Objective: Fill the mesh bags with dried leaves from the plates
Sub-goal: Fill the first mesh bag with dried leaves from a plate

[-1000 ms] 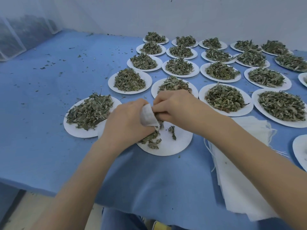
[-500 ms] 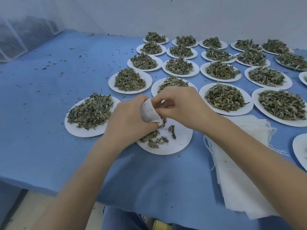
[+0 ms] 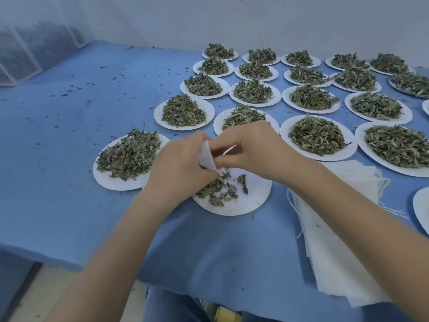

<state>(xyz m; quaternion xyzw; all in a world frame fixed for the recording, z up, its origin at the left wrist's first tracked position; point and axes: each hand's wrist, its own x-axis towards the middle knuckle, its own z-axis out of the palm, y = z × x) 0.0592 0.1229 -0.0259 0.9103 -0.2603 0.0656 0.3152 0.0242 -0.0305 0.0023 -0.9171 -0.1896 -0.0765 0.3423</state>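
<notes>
My left hand [image 3: 178, 166] grips a small white mesh bag [image 3: 206, 158] over the nearest white plate [image 3: 253, 198]. My right hand [image 3: 253, 147] meets it from the right, its fingers curled and pinching at the bag's mouth. Only a few dried leaves [image 3: 220, 191] lie scattered on this plate, partly under my left hand. What the right fingertips hold besides the bag's edge is hidden.
Many white plates heaped with dried leaves, such as one at the left [image 3: 130, 156] and one at the right [image 3: 318, 135], cover the blue table [image 3: 69, 135]. A stack of flat white mesh bags [image 3: 329, 228] lies at the right. Leaf crumbs dot the cloth.
Both hands have lifted slightly with the bag. More of the near plate's loose leaves show below my left hand.
</notes>
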